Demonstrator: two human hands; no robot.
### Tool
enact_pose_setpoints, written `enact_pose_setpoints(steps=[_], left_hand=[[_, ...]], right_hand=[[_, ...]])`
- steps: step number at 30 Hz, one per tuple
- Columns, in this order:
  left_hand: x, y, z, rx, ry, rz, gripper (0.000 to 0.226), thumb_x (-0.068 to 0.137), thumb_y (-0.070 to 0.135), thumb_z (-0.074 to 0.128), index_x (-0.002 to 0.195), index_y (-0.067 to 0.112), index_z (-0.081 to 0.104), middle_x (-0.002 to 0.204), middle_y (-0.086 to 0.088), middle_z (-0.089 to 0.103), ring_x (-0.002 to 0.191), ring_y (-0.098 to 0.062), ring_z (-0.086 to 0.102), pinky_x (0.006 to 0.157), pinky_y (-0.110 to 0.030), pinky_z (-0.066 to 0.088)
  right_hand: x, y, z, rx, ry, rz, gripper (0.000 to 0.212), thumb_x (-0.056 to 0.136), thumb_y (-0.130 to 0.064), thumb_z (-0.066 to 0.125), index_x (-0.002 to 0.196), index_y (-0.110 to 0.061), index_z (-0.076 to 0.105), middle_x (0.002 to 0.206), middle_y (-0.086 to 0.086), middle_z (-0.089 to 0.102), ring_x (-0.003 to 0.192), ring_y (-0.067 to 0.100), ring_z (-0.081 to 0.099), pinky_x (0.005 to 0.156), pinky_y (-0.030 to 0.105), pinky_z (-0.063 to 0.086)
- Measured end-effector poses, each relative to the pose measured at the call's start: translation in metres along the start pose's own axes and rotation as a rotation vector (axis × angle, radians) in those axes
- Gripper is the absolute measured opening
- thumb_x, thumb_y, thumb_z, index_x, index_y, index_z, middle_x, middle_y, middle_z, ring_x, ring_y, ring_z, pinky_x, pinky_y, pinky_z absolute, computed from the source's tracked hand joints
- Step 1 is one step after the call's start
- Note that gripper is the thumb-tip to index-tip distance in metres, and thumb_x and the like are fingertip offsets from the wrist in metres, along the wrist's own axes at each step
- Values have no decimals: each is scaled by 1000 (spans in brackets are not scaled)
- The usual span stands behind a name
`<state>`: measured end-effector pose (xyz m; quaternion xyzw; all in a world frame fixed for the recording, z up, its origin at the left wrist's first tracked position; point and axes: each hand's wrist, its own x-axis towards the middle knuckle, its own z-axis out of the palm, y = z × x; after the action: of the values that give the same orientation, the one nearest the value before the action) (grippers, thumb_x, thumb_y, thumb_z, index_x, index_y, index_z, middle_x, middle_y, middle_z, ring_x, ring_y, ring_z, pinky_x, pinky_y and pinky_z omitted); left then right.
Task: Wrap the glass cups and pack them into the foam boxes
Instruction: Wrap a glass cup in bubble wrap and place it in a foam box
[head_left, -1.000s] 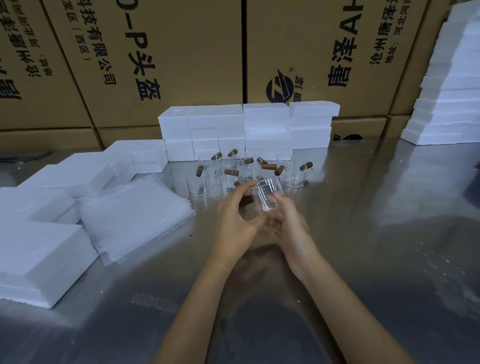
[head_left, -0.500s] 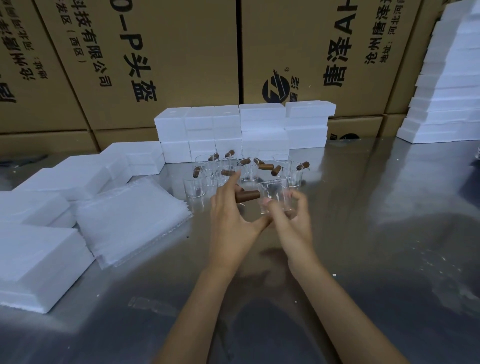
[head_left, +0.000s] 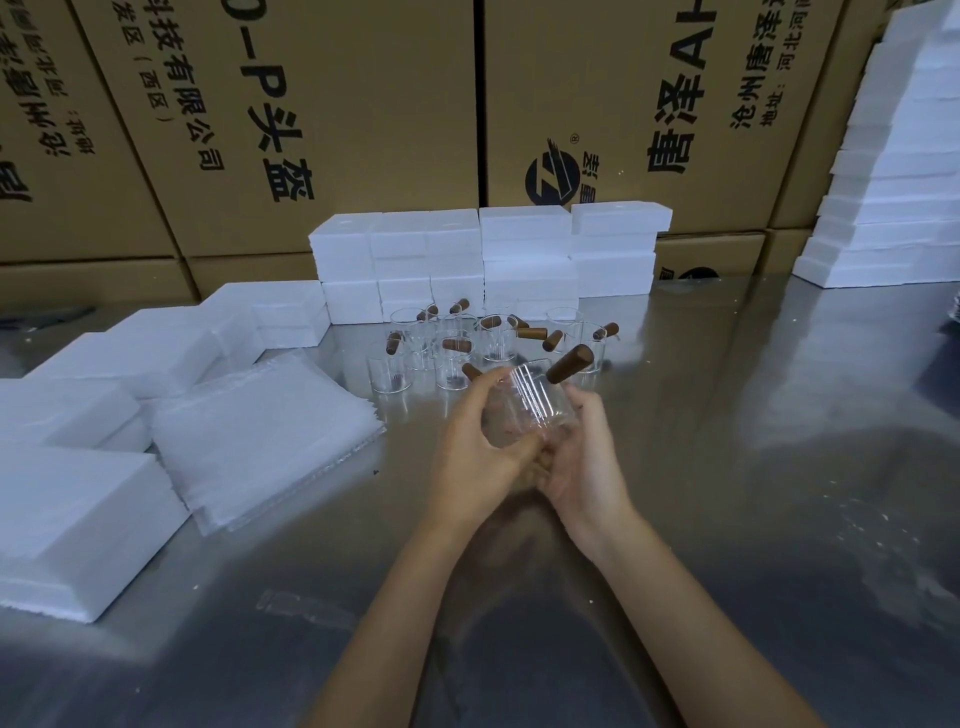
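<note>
a: two bare hands meet over a shiny metal table (head_left: 727, 467). the left hand (head_left: 470, 457) and the right hand (head_left: 584, 457) together cradle one glass cup (head_left: 524, 410), lifted off the surface and tipped on its side, its brown wooden handle (head_left: 569, 364) pointing up and to the right.

b: how are the hands gripping?

a: both are curled around the same cup, fingers on its wall. no wrapping is on it yet.

b: which step does that make it?

a: it looks like the start of one cup's cycle: picked up, not wrapped. more cups (head_left: 488, 343) stand in a cluster just behind the hands.

b: what does the next move call for?

a: probably a wrapping sheet. a stack of white sheets (head_left: 260, 431) lies to the left, near the hands. one hand would need to let go while the other keeps the glass steady. white foam boxes (head_left: 483, 260) are stacked behind the cups, all closed as far as i can tell.
</note>
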<state>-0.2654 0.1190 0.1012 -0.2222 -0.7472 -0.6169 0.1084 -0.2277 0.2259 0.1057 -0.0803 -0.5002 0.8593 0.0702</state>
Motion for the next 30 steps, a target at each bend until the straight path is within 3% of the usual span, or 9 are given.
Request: enact_pose_setpoints(steps=[3, 6, 10, 14, 17, 20, 23, 25, 30], left_hand=[[2, -1, -4, 110, 62, 68, 65, 75, 14, 83, 127, 40, 54, 115, 22, 57, 99, 5, 55, 80, 0, 36], [1, -3, -6, 214, 66, 132, 63, 76, 17, 83, 132, 33, 58, 117, 12, 53, 98, 2, 54, 81, -1, 36], [-2, -4, -4, 362, 79, 229, 59, 78, 23, 76, 132, 35, 58, 119, 10, 43, 109, -2, 48, 87, -21, 48], [-1, -2, -5, 326, 47, 208, 70, 75, 31, 78, 137, 38, 48, 126, 13, 40, 119, -9, 51, 94, -26, 47], [0, -4, -4, 233, 13, 119, 78, 73, 25, 83, 139, 37, 43, 126, 23, 43, 125, -6, 47, 101, -18, 39], [1, -5, -4, 185, -12, 59, 78, 73, 22, 85, 139, 35, 45, 128, 24, 49, 123, -4, 48, 97, -10, 36], [2, -5, -6, 153, -18, 49, 68, 76, 15, 82, 132, 36, 50, 129, 16, 55, 117, -6, 55, 98, -18, 44], [1, -4, -7, 146, 1, 48, 65, 75, 14, 80, 126, 40, 50, 127, 15, 57, 111, -3, 57, 92, -11, 43], [2, -3, -8, 203, 67, 79, 63, 70, 25, 87, 121, 35, 52, 120, 17, 60, 111, 0, 55, 87, -2, 36]], right_hand=[[0, 1, 4, -166, 214, -139, 50, 81, -48, 69, 119, -16, 62, 83, -7, 71, 82, 13, 65, 79, 39, 51], [0, 3, 8, -242, 235, -240, 46, 84, -28, 78, 118, -13, 52, 91, -1, 68, 82, 9, 64, 86, 40, 52], [0, 4, 9, -296, 226, -294, 38, 79, -18, 82, 105, -14, 54, 94, 6, 70, 80, 8, 63, 72, 15, 50], [1, 5, 5, -218, 214, -268, 21, 83, -19, 77, 94, -15, 60, 83, -6, 72, 77, 4, 65, 80, 21, 48], [3, 3, 4, -117, 220, -217, 14, 86, -22, 72, 93, -11, 66, 87, 2, 74, 80, 11, 66, 81, 28, 49], [3, 0, 4, -25, 185, -144, 18, 83, -30, 67, 91, -14, 70, 91, 11, 74, 83, 20, 65, 78, 29, 50], [2, -3, 4, 38, 81, -63, 36, 88, -35, 58, 110, -7, 65, 91, 12, 76, 80, 15, 68, 71, 22, 52], [2, -4, 3, 52, 50, -26, 41, 91, -39, 54, 115, -7, 64, 96, 12, 76, 82, 15, 67, 72, 22, 51], [4, -2, 3, -44, 125, -112, 36, 88, -41, 63, 111, -13, 66, 103, 14, 75, 83, 18, 68, 75, 31, 51]])
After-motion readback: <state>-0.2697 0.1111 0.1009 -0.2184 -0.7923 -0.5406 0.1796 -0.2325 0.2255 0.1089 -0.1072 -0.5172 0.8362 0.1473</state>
